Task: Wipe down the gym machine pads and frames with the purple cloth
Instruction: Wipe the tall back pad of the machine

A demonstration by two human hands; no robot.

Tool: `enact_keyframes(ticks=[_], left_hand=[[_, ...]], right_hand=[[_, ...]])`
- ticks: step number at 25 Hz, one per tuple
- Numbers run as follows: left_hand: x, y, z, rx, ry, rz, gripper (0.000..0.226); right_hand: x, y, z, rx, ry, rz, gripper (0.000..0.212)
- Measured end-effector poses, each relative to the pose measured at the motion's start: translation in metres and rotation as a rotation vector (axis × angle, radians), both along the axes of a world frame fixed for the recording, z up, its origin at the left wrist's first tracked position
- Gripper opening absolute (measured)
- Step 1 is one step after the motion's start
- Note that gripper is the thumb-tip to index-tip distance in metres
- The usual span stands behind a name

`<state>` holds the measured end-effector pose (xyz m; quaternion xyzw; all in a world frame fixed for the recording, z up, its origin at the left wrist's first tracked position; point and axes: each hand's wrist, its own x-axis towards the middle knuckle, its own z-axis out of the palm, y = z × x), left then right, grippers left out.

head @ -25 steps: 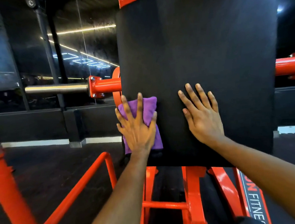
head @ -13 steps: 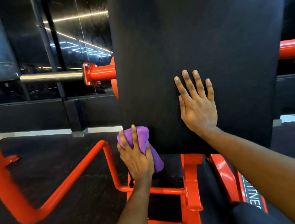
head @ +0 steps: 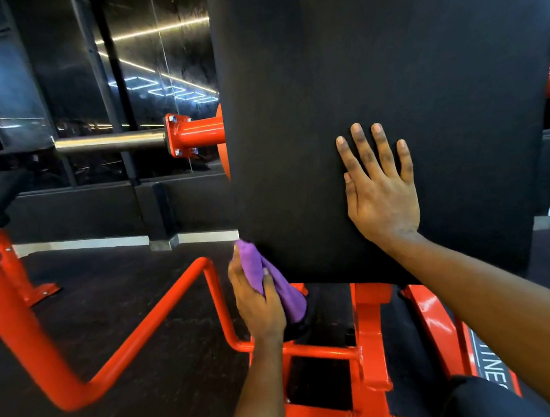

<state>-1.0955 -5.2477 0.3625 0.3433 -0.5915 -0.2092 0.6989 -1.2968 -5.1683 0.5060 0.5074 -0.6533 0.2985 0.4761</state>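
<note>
At the black pad's (head: 387,67) lower left corner, left hand (head: 258,308) grips the bunched purple cloth (head: 285,293) against the edge, right hand (head: 381,200) rests flat, fingers spread, on the pad; risk: the narrow wad slides off, missing the edge.

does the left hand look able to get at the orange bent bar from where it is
Probably yes: the left hand, gripping the purple cloth at the black pad's lower corner, is right beside the orange bent bar, and nothing lies between them.
</note>
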Motion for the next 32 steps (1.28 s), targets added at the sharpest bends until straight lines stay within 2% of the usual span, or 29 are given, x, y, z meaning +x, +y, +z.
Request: enact_keyframes(ticks=[1, 3, 6, 9, 11, 14, 17, 20, 22, 25, 29, 32], left_hand=[[0.002, 0.004, -0.009, 0.028, 0.035, -0.026, 0.056], [0.006, 0.003, -0.010, -0.008, -0.009, 0.044, 0.058], [-0.009, 0.000, 0.033, -0.162, -0.234, 0.199, 0.064], [-0.048, 0.015, 0.075, -0.228, -0.465, 0.335, 0.062], [-0.070, 0.025, 0.073, -0.230, -0.506, 0.388, 0.062], [-0.101, 0.048, 0.046, -0.254, -0.495, 0.358, 0.064], [-0.125, 0.079, 0.019, -0.296, -0.598, 0.205, 0.066], [-0.105, 0.054, 0.022, -0.439, -0.708, 0.269, 0.076], [-0.077, 0.023, 0.033, -0.439, -0.623, 0.342, 0.076], [-0.063, 0.009, 0.045, -0.307, -0.386, 0.369, 0.061], [-0.123, 0.058, 0.025, -0.370, -0.434, 0.304, 0.052], [-0.157, 0.083, 0.026, -0.291, -0.358, 0.249, 0.051]], right_hand=[[0.000, 0.000, 0.000, 0.002, 0.005, 0.000, 0.061], [0.000, 0.000, -0.001, 0.002, 0.011, -0.004, 0.061], [0.000, 0.000, 0.000, -0.012, 0.000, 0.016, 0.059], [-0.001, 0.009, 0.006, -0.051, -0.031, 0.216, 0.053], [-0.015, 0.026, 0.006, -0.118, -0.053, 0.281, 0.051], [-0.050, 0.059, -0.009, -0.184, -0.159, 0.116, 0.054], [-0.072, 0.078, -0.030, -0.042, -0.120, -0.005, 0.058], [-0.085, 0.089, -0.036, -0.041, -0.164, -0.082, 0.056], [-0.092, 0.095, -0.043, -0.100, -0.280, -0.117, 0.055], [-0.099, 0.096, -0.049, -0.132, -0.332, -0.051, 0.054], [-0.110, 0.111, -0.046, -0.134, -0.297, 0.137, 0.054], [-0.129, 0.134, -0.046, -0.087, -0.334, 0.329, 0.057]])
